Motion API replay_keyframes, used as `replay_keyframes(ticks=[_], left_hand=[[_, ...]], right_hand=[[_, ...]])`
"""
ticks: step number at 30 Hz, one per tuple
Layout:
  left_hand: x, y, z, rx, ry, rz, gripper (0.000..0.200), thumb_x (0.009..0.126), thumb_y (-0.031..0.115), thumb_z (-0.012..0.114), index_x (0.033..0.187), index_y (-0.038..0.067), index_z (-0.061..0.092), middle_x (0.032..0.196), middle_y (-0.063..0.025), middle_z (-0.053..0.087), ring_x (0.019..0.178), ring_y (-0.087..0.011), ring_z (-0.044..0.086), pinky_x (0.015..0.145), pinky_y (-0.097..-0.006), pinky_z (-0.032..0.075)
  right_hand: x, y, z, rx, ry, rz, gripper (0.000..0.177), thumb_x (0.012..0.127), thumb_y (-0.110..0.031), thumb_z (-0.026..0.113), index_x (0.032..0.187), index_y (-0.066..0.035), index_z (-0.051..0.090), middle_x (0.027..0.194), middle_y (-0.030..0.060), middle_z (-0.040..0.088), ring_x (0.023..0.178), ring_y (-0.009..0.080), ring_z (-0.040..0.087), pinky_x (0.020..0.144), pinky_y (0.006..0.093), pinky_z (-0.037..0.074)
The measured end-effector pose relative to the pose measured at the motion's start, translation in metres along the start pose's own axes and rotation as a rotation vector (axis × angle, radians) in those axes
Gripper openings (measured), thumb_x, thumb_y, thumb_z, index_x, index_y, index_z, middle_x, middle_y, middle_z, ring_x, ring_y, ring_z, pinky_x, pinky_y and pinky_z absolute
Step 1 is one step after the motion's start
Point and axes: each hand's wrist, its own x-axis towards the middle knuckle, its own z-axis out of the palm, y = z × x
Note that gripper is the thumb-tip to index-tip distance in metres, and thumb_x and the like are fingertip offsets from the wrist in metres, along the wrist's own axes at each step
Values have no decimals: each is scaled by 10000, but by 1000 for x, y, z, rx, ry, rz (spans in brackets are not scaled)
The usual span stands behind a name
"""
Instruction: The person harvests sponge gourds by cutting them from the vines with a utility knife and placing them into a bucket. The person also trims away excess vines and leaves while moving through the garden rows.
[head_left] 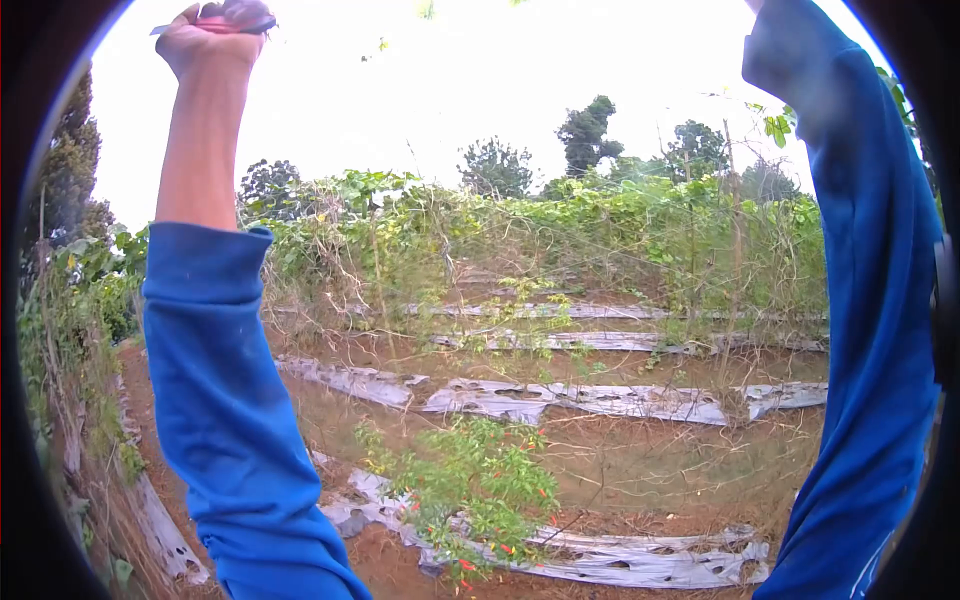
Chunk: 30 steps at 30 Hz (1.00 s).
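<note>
My left hand [215, 32] is raised high at the upper left, bare below the wrist of a blue sleeve [220, 400]. Its fingers are closed around a thin pinkish-red thing [225, 23] with dark ends; its kind cannot be made out. My right arm, in a blue sleeve [865, 250], reaches up along the right edge. Only a sliver of skin shows at the top there, and the right hand itself is out of the picture. Green leaves [777, 128] hang beside the right cuff.
Ahead, a bushy plant with small red peppers [480, 490] grows from a bed covered with torn grey plastic sheeting [640, 565]. More sheeted rows [590, 400] cross the brown soil. Behind them stand leafy vines [620, 220] on stakes, with dry stems on the left.
</note>
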Motion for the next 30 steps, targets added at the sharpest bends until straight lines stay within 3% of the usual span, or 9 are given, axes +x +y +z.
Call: replay_keyframes(ticks=[4,7,13,17,21,25,27,29,30], left_hand=[[-48,27,-46,13,-51,-88,132,902,132,457,839,17,439,787,-170,503,570,-156,349,497,-285,325],[-109,50,-76,10,-310,-115,166,908,133,563,840,2,488,794,-117,455,671,-166,381,513,-270,335],[-226,99,-116,195,-239,-142,209,1000,221,469,877,53,479,759,-111,515,593,-136,424,405,-239,369],[-326,117,-158,277,106,-284,213,991,249,465,870,76,441,722,-124,525,535,-120,416,399,-239,357],[-443,137,-227,457,421,-677,193,949,241,536,882,70,479,719,-120,557,519,-94,427,410,-222,367],[-583,170,-275,608,777,-1060,180,958,274,558,887,117,504,706,-24,582,504,-42,450,388,-194,351],[-657,190,-281,645,992,-1191,169,955,285,559,892,134,517,699,-7,583,485,-44,445,379,-200,352],[-719,208,-273,623,1171,-1267,176,946,303,568,895,139,529,685,1,582,463,-51,439,368,-209,346],[-746,216,-268,636,1211,-1257,176,946,303,568,895,139,529,685,1,582,463,-51,439,368,-209,346]], right_hand=[[10,-3,5,19,3,21,405,888,-341,558,1042,18,662,912,151,666,857,226,638,727,369,512],[12,-8,9,33,3,29,431,887,-366,562,1057,18,660,930,149,665,875,222,633,740,365,509],[10,-21,19,46,24,20,485,886,-417,571,1086,17,655,967,145,662,911,215,623,768,355,503],[9,-44,35,112,141,-60,521,885,-450,577,1105,16,652,991,143,660,934,211,616,786,349,499],[-4,-84,38,217,407,-236,558,885,-484,582,1125,16,649,1016,140,659,958,206,609,804,343,495],[-61,-151,63,447,537,-350,595,884,-517,588,1144,15,646,1040,138,657,981,202,602,823,336,491],[-114,-197,79,582,484,-358,614,884,-534,591,1154,15,644,1053,136,656,993,200,599,832,333,489],[-197,-258,84,615,4,-313,386,887,-323,596,1227,-145,628,1369,144,534,1348,281,449,1104,557,401],[-229,-283,79,659,-163,-314,384,854,-314,637,1205,-160,618,1434,154,458,1378,303,405,1119,571,374]])
